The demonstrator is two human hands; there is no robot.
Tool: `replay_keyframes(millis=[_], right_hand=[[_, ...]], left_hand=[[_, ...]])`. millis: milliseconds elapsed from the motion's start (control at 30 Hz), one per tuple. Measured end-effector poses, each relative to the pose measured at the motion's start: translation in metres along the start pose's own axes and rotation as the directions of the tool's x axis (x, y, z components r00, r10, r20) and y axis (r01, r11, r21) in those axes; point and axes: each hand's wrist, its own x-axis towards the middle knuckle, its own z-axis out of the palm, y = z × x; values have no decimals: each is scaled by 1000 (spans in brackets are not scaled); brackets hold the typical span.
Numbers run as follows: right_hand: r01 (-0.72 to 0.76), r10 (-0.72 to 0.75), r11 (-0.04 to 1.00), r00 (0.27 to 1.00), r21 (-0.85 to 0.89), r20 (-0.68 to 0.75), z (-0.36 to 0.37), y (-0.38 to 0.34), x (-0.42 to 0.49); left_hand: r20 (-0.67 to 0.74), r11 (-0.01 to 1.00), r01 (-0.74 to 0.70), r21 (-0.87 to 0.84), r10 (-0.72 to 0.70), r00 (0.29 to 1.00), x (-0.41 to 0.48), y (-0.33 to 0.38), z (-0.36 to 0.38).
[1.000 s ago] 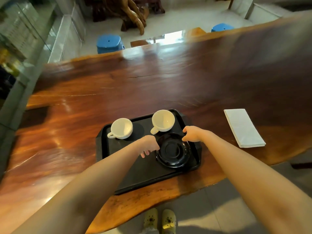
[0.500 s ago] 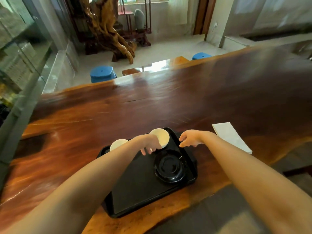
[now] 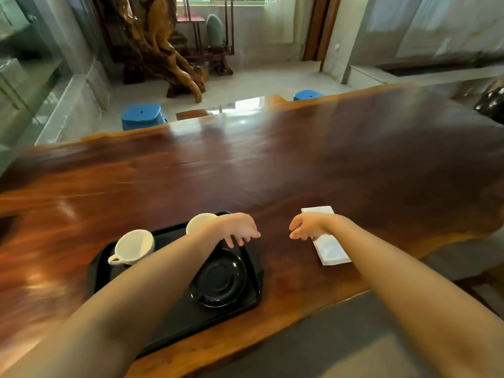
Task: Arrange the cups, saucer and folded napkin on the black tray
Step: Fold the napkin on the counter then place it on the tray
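The black tray [image 3: 191, 323] lies at the table's near edge. On it stand a white cup [image 3: 135, 246] at the far left, a second white cup [image 3: 199, 223] partly hidden by my left wrist, and a black saucer [image 3: 219, 279] at the right. A folded white napkin [image 3: 328, 248] lies on the table to the right of the tray. My left hand [image 3: 240, 231] hovers over the tray's far right corner, fingers hanging loose and empty. My right hand [image 3: 306, 229] is over the napkin's left edge, fingers apart, holding nothing.
The long polished wooden table [image 3: 272, 173] stretches away in front. Two blue stools [image 3: 143, 115] and a carved root sculpture [image 3: 163, 50] stand on the floor beyond its far edge. A dark object [image 3: 491, 100] sits at the far right.
Both hands have come off the saucer on the tray. My right hand has moved right to the napkin, my left has drifted right over the tray's corner. The view has tilted up.
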Motion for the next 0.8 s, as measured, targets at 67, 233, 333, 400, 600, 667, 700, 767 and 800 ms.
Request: replay_keyframes(millis=[67, 233, 333, 400, 600, 667, 700, 767, 800], right_hand=[[11, -11, 1000, 1000, -7, 9, -10, 22, 5], [61, -60, 998, 998, -15, 35, -27, 67, 23], [78, -76, 997, 995, -29, 60, -28, 87, 37], [78, -76, 997, 995, -23, 67, -30, 98, 45], [38, -37, 999, 999, -22, 30, -32, 142, 63], [34, -34, 998, 999, -45, 3, -29, 160, 71], [28, -28, 999, 1000, -24, -9, -26, 169, 77], [20, -19, 1000, 998, 7, -59, -18, 189, 89], [26, -27, 1000, 994, -14, -106, -14, 199, 96]], left_hand=[[-18, 999, 8, -37, -9, 1000, 9, 21, 6], [-58, 991, 47, -128, -54, 997, 36, 59, 29], [-19, 986, 79, -148, -83, 996, 56, 74, 40], [-11, 984, 89, -153, -91, 996, 70, 82, 43], [-94, 984, 52, -173, -69, 993, 120, 111, 56], [-233, 977, 30, -209, -79, 969, 136, 121, 71], [-300, 968, 8, -253, -86, 950, 144, 125, 82], [-400, 933, -53, -355, -101, 911, 156, 135, 110], [-452, 919, -89, -383, -103, 886, 162, 139, 123]])
